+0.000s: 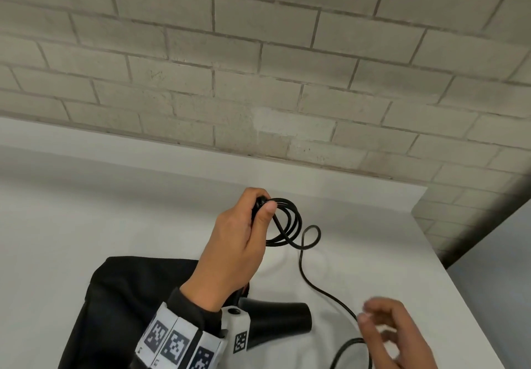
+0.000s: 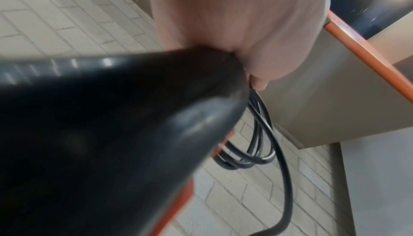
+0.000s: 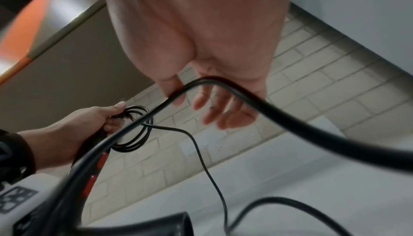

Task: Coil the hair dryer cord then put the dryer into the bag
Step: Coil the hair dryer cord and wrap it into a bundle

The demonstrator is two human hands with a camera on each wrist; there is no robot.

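My left hand (image 1: 238, 242) grips the handle of the black hair dryer (image 1: 275, 322) and lifts it above the white table (image 1: 115, 210). Its thumb pins several black cord coils (image 1: 290, 222) against the handle's end. In the left wrist view the dryer body (image 2: 111, 133) fills the frame, with the coils (image 2: 257, 148) hanging past it. The loose cord (image 1: 316, 285) trails from the coil down to my right hand (image 1: 396, 334). There the cord (image 3: 290, 121) lies across the crook between thumb and relaxed fingers (image 3: 223, 109). The black bag (image 1: 129, 296) lies flat under my left forearm.
A grey brick wall (image 1: 258, 66) stands along the table's far edge. The table's right edge (image 1: 448, 253) runs diagonally close to my right hand. More slack cord (image 3: 279, 202) loops on the table near the dryer's nozzle.
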